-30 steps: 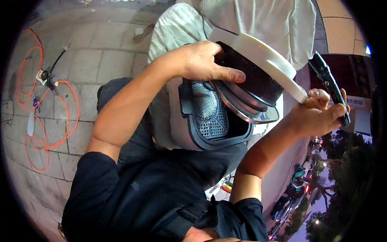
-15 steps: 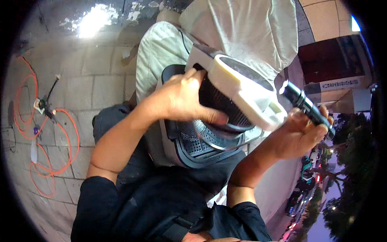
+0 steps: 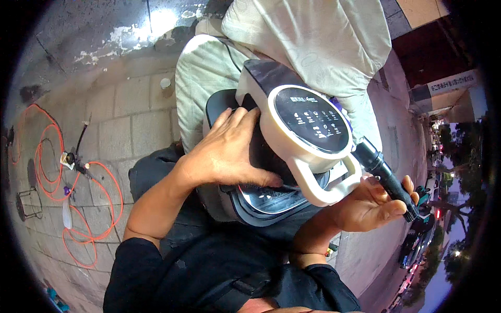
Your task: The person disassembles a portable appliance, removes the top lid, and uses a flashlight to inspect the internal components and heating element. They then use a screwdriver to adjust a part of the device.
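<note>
An appliance's white upper part has a round dark touch panel facing up and a looped white handle. My left hand grips its dark lower body, thumb along the underside. Beneath is a black-rimmed base over my lap, its inside mostly hidden. My right hand holds a black flashlight beside the handle, the head of the flashlight close to the white housing.
A light draped cloth lies behind the appliance. An orange hose with black fittings coils on the paving at left, near a small white cup. Parked vehicles line the street at right.
The upper part has swung round and lower over the base, so its panel now faces up. My left hand moved down with it; my right hand lowered the flashlight leftward and down.
</note>
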